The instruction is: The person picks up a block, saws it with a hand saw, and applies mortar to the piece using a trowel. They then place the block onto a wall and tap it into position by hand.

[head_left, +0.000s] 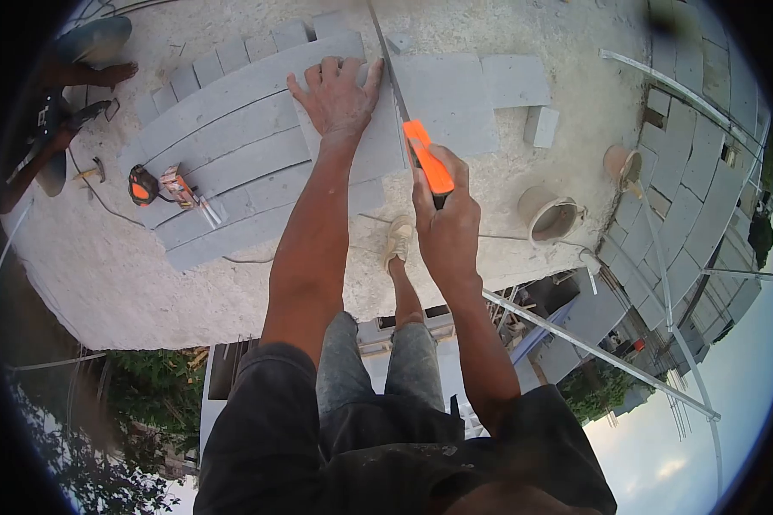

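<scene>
My right hand (pixel 448 206) is wrapped round the orange and black handle of a handsaw (pixel 417 137). The saw's thin dark blade runs away from me, between my left hand and a pale grey block (pixel 447 90). My left hand (pixel 339 99) lies with fingers spread on another grey block (pixel 376 146), just left of the blade. Whether the teeth are in a cut cannot be made out. Further left, long grey blocks (pixel 223 142) lie side by side; on them rest an orange and black tape measure (pixel 143 184) and a small orange-and-white box (pixel 177 184).
A person's hand (pixel 116 75) shows at the upper left, near a hammer (pixel 93 172) on the floor. Two buckets, one grey (pixel 551 216) and one brownish (pixel 622 163), stand to the right. A cable crosses the floor by my shoe (pixel 398 239). Metal poles (pixel 610 352) border the floor's edge.
</scene>
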`<state>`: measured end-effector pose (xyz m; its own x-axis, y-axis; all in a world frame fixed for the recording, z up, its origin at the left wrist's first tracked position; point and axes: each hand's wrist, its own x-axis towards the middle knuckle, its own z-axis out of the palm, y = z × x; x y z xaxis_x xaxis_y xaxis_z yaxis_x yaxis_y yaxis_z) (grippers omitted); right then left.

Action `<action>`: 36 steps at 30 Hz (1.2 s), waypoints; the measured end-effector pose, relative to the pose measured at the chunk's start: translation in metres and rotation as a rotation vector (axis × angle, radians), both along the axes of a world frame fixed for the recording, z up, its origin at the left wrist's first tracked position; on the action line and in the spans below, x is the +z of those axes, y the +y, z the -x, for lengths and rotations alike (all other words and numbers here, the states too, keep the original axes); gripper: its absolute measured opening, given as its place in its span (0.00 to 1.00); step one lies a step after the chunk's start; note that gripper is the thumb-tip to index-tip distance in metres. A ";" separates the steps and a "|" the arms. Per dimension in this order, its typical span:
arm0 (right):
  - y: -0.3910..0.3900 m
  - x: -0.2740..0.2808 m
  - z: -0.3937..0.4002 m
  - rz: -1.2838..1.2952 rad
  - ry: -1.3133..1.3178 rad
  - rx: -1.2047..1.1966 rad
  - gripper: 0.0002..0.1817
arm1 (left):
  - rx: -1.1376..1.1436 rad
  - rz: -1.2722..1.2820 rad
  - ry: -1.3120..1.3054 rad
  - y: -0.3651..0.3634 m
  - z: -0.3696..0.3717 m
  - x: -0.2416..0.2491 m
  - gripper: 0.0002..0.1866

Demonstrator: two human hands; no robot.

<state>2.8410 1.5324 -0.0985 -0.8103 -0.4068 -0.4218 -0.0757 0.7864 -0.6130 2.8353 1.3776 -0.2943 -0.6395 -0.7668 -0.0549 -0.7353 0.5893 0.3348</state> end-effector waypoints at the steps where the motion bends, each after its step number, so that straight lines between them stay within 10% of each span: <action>1: 0.001 0.005 -0.004 -0.023 -0.057 -0.053 0.20 | -0.005 -0.018 -0.006 0.002 -0.004 0.001 0.24; 7: 0.120 0.124 -0.097 -0.067 -0.030 -0.026 0.23 | -0.009 -0.023 -0.003 0.000 -0.004 0.001 0.24; 14: 0.011 0.001 0.005 -0.089 -0.096 -0.038 0.22 | 0.007 0.001 0.011 -0.005 0.006 -0.002 0.24; 20: 0.105 0.136 -0.086 -0.178 -0.086 -0.063 0.25 | -0.017 -0.062 -0.077 0.024 -0.026 0.002 0.23; 25: 0.009 0.008 0.009 -0.008 -0.091 -0.057 0.21 | -0.003 -0.040 -0.050 0.015 -0.011 0.003 0.23; 33: 0.093 0.135 -0.077 -0.085 -0.282 -0.145 0.20 | -0.016 -0.025 -0.007 0.002 -0.001 0.001 0.24; 36: 0.066 0.080 -0.054 -0.052 -0.060 -0.002 0.23 | 0.000 0.016 0.025 0.004 -0.001 -0.003 0.23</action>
<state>2.8953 1.5983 -0.0184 -0.7837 -0.3811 -0.4904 -0.0378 0.8174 -0.5748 2.8361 1.3818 -0.2972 -0.6407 -0.7673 -0.0265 -0.7268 0.5950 0.3432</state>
